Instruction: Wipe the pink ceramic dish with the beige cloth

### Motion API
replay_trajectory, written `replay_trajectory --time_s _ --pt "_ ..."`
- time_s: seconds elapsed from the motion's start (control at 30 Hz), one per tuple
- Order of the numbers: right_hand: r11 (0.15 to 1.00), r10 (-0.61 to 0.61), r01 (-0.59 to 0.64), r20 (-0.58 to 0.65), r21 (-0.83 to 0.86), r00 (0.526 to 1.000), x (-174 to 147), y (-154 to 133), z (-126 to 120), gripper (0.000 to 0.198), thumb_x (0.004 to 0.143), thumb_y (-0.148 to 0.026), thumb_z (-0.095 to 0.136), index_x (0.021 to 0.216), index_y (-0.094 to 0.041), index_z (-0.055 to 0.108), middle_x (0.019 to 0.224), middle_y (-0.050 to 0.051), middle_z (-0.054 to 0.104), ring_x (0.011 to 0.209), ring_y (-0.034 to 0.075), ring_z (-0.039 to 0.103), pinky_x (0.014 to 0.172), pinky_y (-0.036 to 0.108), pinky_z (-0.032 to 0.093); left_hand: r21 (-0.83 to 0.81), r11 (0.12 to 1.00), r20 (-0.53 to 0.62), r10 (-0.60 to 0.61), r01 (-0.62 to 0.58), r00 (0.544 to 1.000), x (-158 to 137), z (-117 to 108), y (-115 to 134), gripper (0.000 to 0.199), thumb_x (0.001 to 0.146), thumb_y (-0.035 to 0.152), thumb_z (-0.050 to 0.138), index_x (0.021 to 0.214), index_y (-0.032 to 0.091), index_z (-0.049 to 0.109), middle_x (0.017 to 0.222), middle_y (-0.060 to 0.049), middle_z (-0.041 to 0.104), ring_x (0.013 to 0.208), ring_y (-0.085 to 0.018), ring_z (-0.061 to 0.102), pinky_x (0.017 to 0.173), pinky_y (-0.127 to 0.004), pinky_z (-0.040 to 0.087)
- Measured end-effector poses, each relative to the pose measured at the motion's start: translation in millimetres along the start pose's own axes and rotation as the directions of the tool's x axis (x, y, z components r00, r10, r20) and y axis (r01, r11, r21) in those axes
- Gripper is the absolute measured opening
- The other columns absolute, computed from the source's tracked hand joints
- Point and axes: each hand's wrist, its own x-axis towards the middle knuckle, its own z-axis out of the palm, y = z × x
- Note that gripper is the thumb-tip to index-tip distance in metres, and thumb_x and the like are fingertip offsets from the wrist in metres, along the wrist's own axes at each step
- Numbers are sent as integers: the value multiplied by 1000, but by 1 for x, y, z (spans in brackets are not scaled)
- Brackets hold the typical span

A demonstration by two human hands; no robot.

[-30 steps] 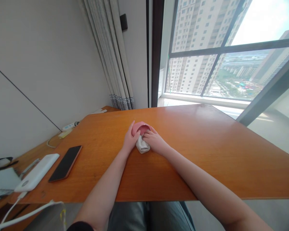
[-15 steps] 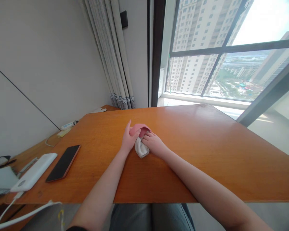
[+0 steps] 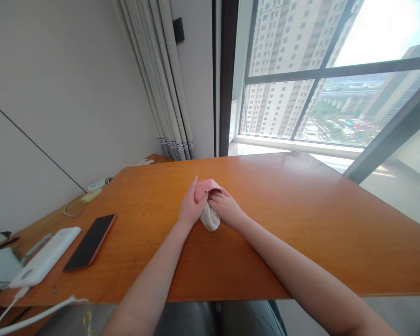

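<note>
A small pink box-like holder (image 3: 207, 185) is tilted with its opening towards me, near the middle of the wooden table (image 3: 301, 224). My left hand (image 3: 192, 205) grips its left side, thumb along the lower rim and a finger raised behind it. A white cloth (image 3: 210, 218) hangs out below the opening. My right hand (image 3: 226, 207) is closed on the cloth, and its fingertips reach into the pink holder's opening, where they are partly hidden.
A black-screened phone (image 3: 90, 242) lies on the table to the left. Beside it is a white power bank (image 3: 45, 256) with a white cable (image 3: 38, 315). A power strip (image 3: 97, 185) lies by the wall, and a large window (image 3: 301, 102) is at the back right.
The pink holder has turned and shifted slightly right, with my left hand following. My right fingers sit a little deeper at its opening, and the cloth's hanging end has swung right.
</note>
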Motion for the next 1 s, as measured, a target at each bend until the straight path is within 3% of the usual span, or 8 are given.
replay_trajectory --time_s 0.13,0.27,0.37,0.47,0.6,0.73,0.9,1.0 --pt "1000 12 -11 -32 28 999 -3 1 -2 13 90 -19 52 93 -18 65 91 6 64 101 22 53 105 42 38 -233 956 -71 -198 177 978 -8 17 0 83 75 38 68 143 24 23 128 -10 55 117 -23 55 102 -39 41" --pt "998 -2 6 -64 62 998 -1 1 -5 18 91 -20 50 103 -19 63 88 5 63 95 19 54 112 46 30 -408 863 -69 -355 298 932 -10 32 -11 60 79 41 63 130 21 36 121 -11 58 109 -21 59 95 -37 46" --pt "999 20 -20 -6 31 1000 -1 1 -4 16 90 -17 51 96 -21 65 84 3 61 92 18 54 115 52 18 -221 949 -104 -253 226 962 -3 24 -18 44 80 40 61 117 19 47 118 -11 58 113 -23 56 101 -40 41" --pt "999 35 -35 57 4 998 -3 1 -4 16 89 -16 52 87 -21 66 82 3 61 91 18 54 115 53 15 -44 993 -66 -115 112 991 4 12 -18 46 81 42 60 119 20 48 125 -11 55 122 -25 50 108 -42 33" --pt "1000 13 -13 46 21 999 -4 4 -8 14 90 -19 52 89 -20 66 87 4 62 95 19 52 110 44 30 -144 970 -97 -212 197 972 0 17 -17 63 80 45 61 134 23 37 139 -11 45 129 -24 44 109 -39 32" --pt "997 28 -27 -20 66 999 -3 6 -11 16 92 -21 49 95 -18 65 91 6 62 94 20 51 101 38 40 -314 914 -64 -289 255 955 -7 32 -19 64 83 43 56 138 25 29 136 -9 49 121 -21 51 104 -37 40" --pt "995 -14 14 -1 95 1000 0 8 -9 15 91 -21 50 92 -17 65 88 5 61 91 18 54 103 38 39 -40 994 -95 -108 105 990 -1 14 -14 59 85 36 53 139 23 34 146 -8 38 135 -22 36 113 -38 27" --pt "997 -50 51 -18 58 999 0 10 -7 18 92 -19 47 95 -18 65 87 5 61 94 18 55 108 39 34 93 996 -52 10 -5 999 2 0 -6 65 81 35 59 141 24 35 145 -8 41 134 -25 38 113 -41 26"
